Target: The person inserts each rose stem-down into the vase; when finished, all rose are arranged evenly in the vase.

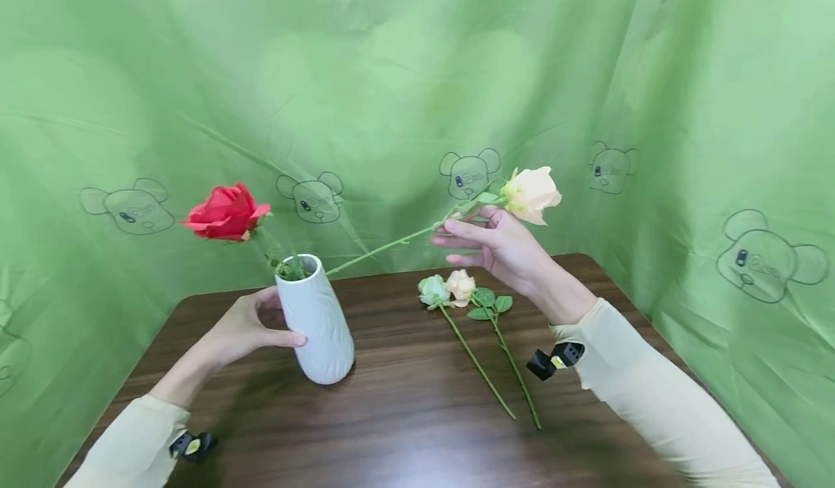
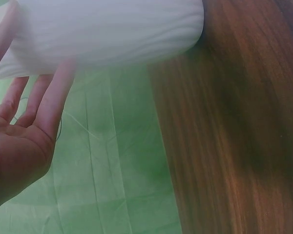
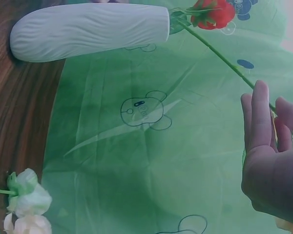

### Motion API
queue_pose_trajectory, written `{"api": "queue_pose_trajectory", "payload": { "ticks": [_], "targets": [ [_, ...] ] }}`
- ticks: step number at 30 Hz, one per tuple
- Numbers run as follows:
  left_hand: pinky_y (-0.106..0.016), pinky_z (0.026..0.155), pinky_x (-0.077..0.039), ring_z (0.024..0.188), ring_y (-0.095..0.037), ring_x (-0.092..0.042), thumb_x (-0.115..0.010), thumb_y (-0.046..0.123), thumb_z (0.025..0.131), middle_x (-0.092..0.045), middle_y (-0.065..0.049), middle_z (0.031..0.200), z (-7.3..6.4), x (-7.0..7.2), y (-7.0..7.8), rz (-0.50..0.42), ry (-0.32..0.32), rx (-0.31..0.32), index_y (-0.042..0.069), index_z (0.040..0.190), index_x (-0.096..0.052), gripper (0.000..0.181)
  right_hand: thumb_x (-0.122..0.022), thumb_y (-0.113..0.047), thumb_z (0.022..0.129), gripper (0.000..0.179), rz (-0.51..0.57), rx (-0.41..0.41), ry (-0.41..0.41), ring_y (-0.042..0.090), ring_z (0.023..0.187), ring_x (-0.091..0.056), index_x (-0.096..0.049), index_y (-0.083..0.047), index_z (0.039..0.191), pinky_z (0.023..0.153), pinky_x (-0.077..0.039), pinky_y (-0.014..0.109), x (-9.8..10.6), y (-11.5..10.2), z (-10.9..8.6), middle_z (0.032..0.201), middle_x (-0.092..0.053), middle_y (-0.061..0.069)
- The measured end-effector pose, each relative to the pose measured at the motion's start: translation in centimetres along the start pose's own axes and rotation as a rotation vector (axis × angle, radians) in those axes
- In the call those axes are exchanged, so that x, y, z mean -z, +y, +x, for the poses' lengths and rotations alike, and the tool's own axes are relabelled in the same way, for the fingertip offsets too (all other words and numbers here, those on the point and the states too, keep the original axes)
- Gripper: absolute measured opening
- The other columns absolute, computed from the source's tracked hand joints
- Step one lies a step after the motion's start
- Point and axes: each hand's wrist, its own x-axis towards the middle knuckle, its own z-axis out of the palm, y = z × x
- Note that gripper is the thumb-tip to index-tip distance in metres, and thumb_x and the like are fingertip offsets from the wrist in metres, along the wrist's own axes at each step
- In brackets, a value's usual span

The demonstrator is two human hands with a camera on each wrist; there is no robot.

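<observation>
A white ribbed vase (image 1: 317, 323) (image 2: 112, 34) (image 3: 88, 30) stands on the dark wooden table (image 1: 404, 430), tilted slightly. A red rose (image 1: 225, 212) (image 3: 212, 13) sits in it, leaning left. My left hand (image 1: 261, 326) (image 2: 29, 112) grips the vase from the left, thumb across its front. My right hand (image 1: 475, 233) (image 3: 268, 146), raised to the right of the vase, pinches the stem of a peach rose (image 1: 531, 193) just below the bloom. The long green stem (image 1: 378, 250) (image 3: 219, 56) slants down-left, and its end is at the vase's mouth.
Two more roses lie on the table right of the vase, one pale green-white (image 1: 433, 290) (image 3: 25, 195) and one cream (image 1: 462, 285), stems pointing towards me. A green printed cloth (image 1: 391, 96) hangs close behind and at both sides.
</observation>
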Motion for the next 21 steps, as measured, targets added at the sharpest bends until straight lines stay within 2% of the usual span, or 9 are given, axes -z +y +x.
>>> {"api": "queue_pose_trajectory", "payload": {
  "ticks": [4, 6, 12, 21],
  "targets": [
    [-0.035, 0.083, -0.054, 0.108, -0.026, -0.063, -0.095, 0.034, 0.07, -0.069, -0.005, 0.115, 0.4, -0.1, 0.0, -0.015, -0.012, -0.005, 0.011, 0.133, -0.06, 0.076, -0.065, -0.005, 0.099, 0.012, -0.018, 0.0, 0.006, 0.03, 0.109, -0.069, -0.06, -0.003, 0.11, 0.085, -0.057, 0.043, -0.4, -0.4, 0.2, 0.115, -0.071, 0.019],
    [-0.035, 0.082, -0.054, 0.107, -0.026, -0.063, -0.095, 0.033, 0.07, -0.069, -0.006, 0.115, 0.0, 0.4, 0.0, -0.004, 0.001, 0.003, 0.01, 0.133, -0.06, 0.076, -0.067, -0.006, 0.098, 0.015, -0.023, -0.004, -0.008, 0.03, 0.111, -0.069, -0.06, -0.003, 0.111, 0.087, -0.057, 0.044, -0.9, -0.3, 0.7, 0.117, -0.07, 0.019],
    [-0.034, 0.081, -0.054, 0.108, -0.027, -0.063, -0.094, 0.031, 0.072, -0.069, -0.007, 0.115, -0.5, 0.8, -0.1, 0.008, 0.016, 0.008, 0.007, 0.133, -0.059, 0.074, -0.069, -0.009, 0.097, 0.017, -0.041, -0.01, -0.019, 0.031, 0.113, -0.068, -0.062, -0.003, 0.111, 0.09, -0.055, 0.046, -1.9, -0.4, 1.5, 0.119, -0.07, 0.02],
    [-0.033, 0.081, -0.054, 0.106, -0.026, -0.063, -0.095, 0.033, 0.07, -0.069, -0.005, 0.113, 0.2, 0.2, -0.3, -0.007, 0.001, -0.011, 0.01, 0.13, -0.061, 0.073, -0.068, -0.008, 0.098, 0.011, -0.07, 0.005, 0.004, 0.031, 0.11, -0.069, -0.065, -0.004, 0.108, 0.087, -0.056, 0.045, -2.0, -1.2, 1.3, 0.119, -0.07, 0.022]
  ]
}}
